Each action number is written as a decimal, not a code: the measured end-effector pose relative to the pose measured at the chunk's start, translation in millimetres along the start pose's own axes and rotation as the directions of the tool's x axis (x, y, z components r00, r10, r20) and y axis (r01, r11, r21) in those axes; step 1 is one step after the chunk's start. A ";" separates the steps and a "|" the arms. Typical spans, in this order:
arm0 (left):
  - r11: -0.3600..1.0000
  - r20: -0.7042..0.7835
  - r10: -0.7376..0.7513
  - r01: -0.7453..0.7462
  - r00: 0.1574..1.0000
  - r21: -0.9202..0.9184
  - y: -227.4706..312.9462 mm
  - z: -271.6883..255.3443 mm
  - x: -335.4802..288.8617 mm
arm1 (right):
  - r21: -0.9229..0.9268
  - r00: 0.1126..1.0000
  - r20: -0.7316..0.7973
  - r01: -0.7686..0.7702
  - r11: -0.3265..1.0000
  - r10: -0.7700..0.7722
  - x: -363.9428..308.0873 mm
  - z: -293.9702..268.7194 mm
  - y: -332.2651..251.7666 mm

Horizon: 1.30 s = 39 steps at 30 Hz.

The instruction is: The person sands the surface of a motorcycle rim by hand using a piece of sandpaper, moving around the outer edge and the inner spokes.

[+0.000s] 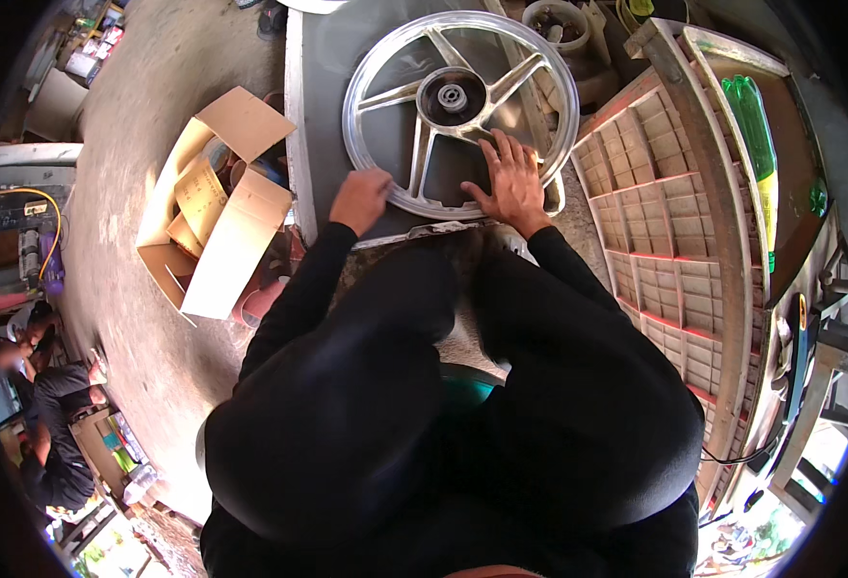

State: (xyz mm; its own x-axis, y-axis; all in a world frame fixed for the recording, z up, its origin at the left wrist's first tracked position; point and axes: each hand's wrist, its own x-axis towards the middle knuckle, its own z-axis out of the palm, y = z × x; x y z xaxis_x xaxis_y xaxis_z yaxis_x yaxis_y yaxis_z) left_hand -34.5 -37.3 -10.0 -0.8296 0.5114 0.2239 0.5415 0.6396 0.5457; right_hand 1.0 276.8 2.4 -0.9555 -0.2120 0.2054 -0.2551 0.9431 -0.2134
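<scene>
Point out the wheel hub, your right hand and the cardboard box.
wheel hub (453, 96), head view, on the centre boss.
right hand (512, 183), head view, back of the hand.
cardboard box (231, 246), head view, on the near flap.

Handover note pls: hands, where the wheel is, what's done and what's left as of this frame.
Left hand: closed, knuckles up, at the near-left rim of the wheel; whether it holds anything cannot be told.
Right hand: open, palm flat on the near-right rim and a spoke.
Wheel: silver spoked rim, no tyre, lying flat on the grey slab, hub up.
Nearby: open cardboard box on the floor at left, slatted rack at right.
Done: wheel laid flat and steadied.
Left: the frame shows no tool in use; work on the wheel looks not yet begun.
</scene>
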 end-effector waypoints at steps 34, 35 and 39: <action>0.996 0.216 0.044 -0.059 0.975 0.060 -33.8 -30.4 4.4 | 0.241 0.990 0.065 -0.141 0.960 0.129 21.6 -15.6 0.7; 0.990 0.183 -0.010 -0.015 0.983 0.139 -40.5 -34.3 6.1 | 0.246 0.987 0.071 -0.161 0.956 0.147 22.0 -15.0 0.4; 1.000 0.211 0.007 -0.013 0.977 0.023 3.1 -11.9 1.9 | 0.203 0.993 0.027 -0.114 0.973 0.111 18.3 -15.2 1.9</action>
State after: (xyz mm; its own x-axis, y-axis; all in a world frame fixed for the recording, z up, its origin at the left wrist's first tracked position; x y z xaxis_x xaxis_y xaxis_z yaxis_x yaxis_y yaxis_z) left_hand -36.0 -41.2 1.7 -0.7781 0.6260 0.0521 0.5548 0.6460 0.5243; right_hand -14.7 278.5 20.3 -0.9815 -0.1127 0.1545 -0.1690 0.8895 -0.4245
